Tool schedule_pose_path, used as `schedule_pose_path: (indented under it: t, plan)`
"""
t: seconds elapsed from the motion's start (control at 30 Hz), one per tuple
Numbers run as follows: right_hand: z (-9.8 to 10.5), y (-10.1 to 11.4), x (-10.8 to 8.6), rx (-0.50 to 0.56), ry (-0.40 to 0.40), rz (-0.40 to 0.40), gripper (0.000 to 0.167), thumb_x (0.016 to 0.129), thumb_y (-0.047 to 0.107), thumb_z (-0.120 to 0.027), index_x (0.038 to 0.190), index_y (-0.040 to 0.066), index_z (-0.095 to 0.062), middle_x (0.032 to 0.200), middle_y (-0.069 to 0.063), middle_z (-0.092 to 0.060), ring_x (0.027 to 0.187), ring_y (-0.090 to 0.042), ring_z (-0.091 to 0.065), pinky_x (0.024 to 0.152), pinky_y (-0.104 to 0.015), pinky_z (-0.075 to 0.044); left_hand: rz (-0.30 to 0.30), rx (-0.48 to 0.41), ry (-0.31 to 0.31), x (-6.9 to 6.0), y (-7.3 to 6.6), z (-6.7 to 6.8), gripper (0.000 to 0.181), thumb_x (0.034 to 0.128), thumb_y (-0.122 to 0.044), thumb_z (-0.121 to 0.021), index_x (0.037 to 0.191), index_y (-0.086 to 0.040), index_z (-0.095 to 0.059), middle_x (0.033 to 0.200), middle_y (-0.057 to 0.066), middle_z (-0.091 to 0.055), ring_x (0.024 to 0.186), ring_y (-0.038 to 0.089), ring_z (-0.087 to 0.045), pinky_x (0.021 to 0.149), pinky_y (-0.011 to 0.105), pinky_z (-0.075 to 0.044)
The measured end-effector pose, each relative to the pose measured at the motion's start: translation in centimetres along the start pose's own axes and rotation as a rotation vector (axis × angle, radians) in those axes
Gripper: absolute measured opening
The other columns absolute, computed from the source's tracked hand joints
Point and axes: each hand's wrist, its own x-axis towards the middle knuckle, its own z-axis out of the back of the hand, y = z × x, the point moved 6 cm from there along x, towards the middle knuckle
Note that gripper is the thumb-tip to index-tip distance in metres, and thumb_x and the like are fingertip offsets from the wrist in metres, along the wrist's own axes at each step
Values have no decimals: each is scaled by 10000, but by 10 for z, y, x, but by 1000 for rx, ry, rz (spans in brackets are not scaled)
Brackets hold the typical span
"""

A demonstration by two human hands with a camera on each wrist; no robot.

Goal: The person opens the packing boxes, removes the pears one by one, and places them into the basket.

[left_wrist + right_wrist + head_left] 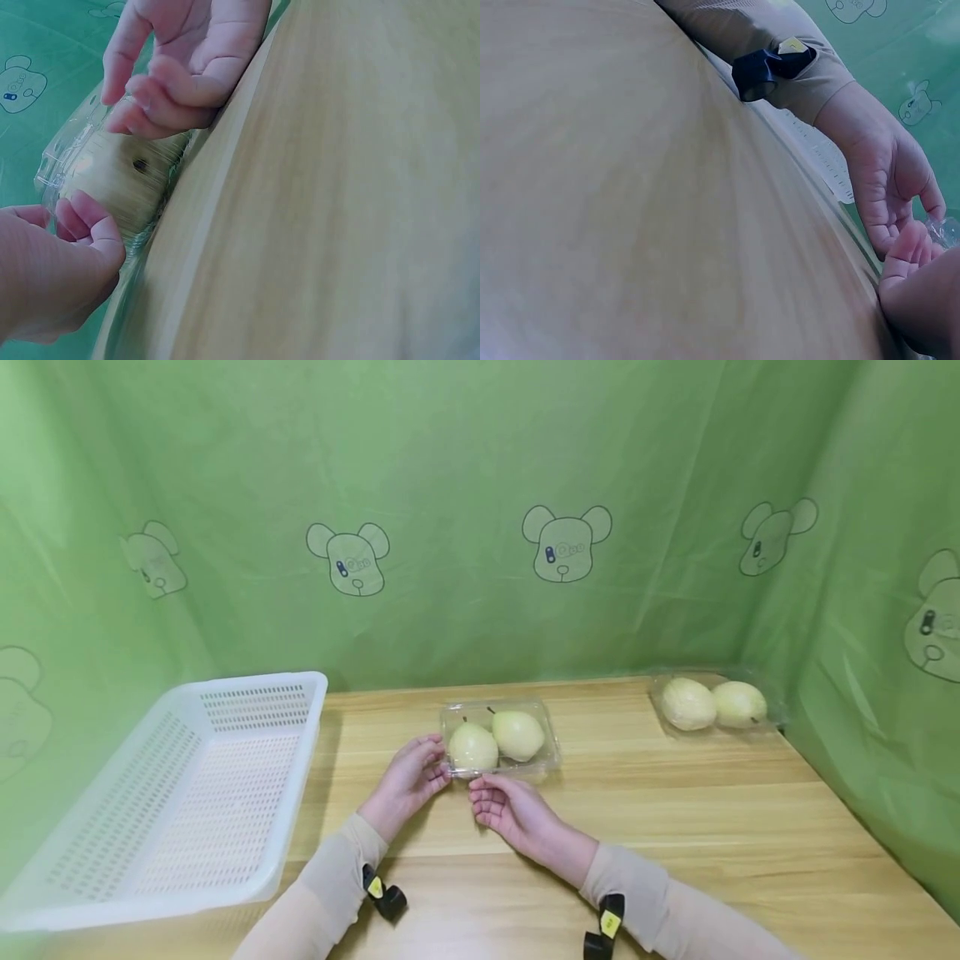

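Note:
A clear plastic box (553, 745) with two pale yellow-green pears (473, 748) lies at mid-table in the head view. My left hand (408, 781) holds its left front corner between thumb and fingers; the left wrist view has this hand (64, 262) at lower left, beside the box (124, 176). Close at the front edge is my right hand (525, 818), palm partly turned up, its fingers loosely bent; whether they touch the plastic is unclear. This hand (176, 67) partly covers the box in the left wrist view.
A white perforated basket (303, 768), with nothing in it, stands at the left. Another clear package (667, 727) with two pears lies at the back right corner of the wooden table (690, 810). Green curtains (465, 468) with bear-head drawings enclose the back and sides.

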Motion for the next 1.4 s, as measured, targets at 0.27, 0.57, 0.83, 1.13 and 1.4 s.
schedule_pose_path:
  t: [0.27,0.57,0.83,1.13,1.4]
  plan:
    - [3,2,4,1,-81,62,350,1005,194,-499,1241,-62,-535,957,-40,-713,861,-141,-674,815,-240,-573,-15,15,-21,1,-3,3,349,960,-62,-493,1302,9,-482,900,14,-556,776,125,-517,728,241,-508]
    - [-1,3,8,18,-157,166,296,974,132,-540,1159,-97,-569,858,-50,-711,812,-135,-682,809,-261,-585,-38,113,-19,0,-11,3,357,928,-25,-534,1275,58,-511,821,-4,-585,722,109,-546,700,235,-519]
    - [5,3,6,13,-226,194,178,945,90,-541,1029,-53,-606,809,-53,-676,759,-145,-643,748,-257,-575,-7,113,-2,2,-20,6,387,931,-34,-541,1296,95,-526,874,21,-589,799,117,-555,772,214,-517]
    - [4,2,3,-10,-207,188,186,939,72,-529,1017,-77,-607,767,-42,-680,701,-131,-633,694,-243,-568,-15,104,51,-3,-28,6,412,994,-78,-407,1352,120,-448,1293,236,-564,997,164,-600,939,249,-517]
    - [2,2,2,-14,-178,209,149,937,57,-513,880,39,-650,761,-31,-681,687,-126,-633,689,-245,-574,-3,150,67,-5,-31,6,420,959,-49,-453,1351,102,-464,1254,213,-604,950,152,-632,911,246,-540]
